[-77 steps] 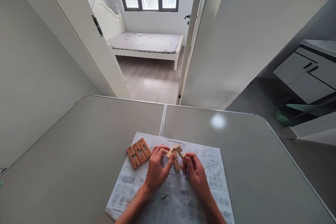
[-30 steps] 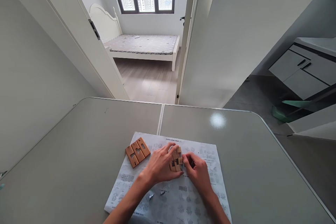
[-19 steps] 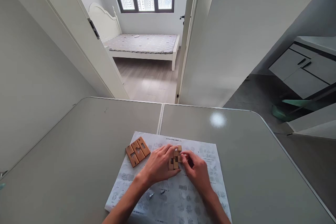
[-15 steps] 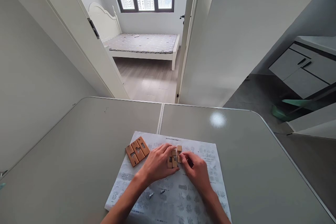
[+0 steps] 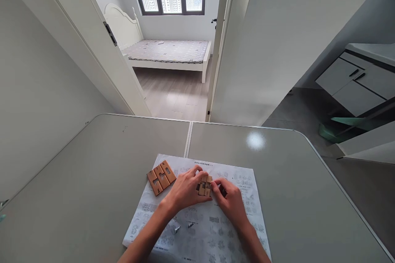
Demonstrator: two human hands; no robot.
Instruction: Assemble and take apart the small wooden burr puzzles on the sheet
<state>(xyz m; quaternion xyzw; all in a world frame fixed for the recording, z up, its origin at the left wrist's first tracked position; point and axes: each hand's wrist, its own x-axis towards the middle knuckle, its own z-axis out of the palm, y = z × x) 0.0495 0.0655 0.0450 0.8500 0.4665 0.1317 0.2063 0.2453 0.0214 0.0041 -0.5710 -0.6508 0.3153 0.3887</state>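
Note:
Small light wooden puzzle blocks (image 5: pixel 204 185) are grouped together over the printed sheet (image 5: pixel 197 236). My left hand (image 5: pixel 187 188) is closed around the group from the left, thumb along the near side and fingers along the far side. From the right, my right hand (image 5: pixel 227 195) pinches at the group's right edge; its fingertips partly cover what they grip. Left of my left hand, darker brown wooden pieces with cut-out slots and marked numbers (image 5: pixel 161 177) lie side by side on the sheet's upper left edge.
Two small shiny scraps (image 5: pixel 177 229) lie on the sheet near my left forearm. The sheet rests on a grey table (image 5: pixel 77 181) with a seam down its middle. Beyond the table's far edge are a doorway and a bed (image 5: pixel 169 51); a cabinet (image 5: pixel 354 76) stands at the right.
The block that stood slightly apart on the right, at my right fingertips, now sits against the group in my left hand. My right hand has shifted very little.

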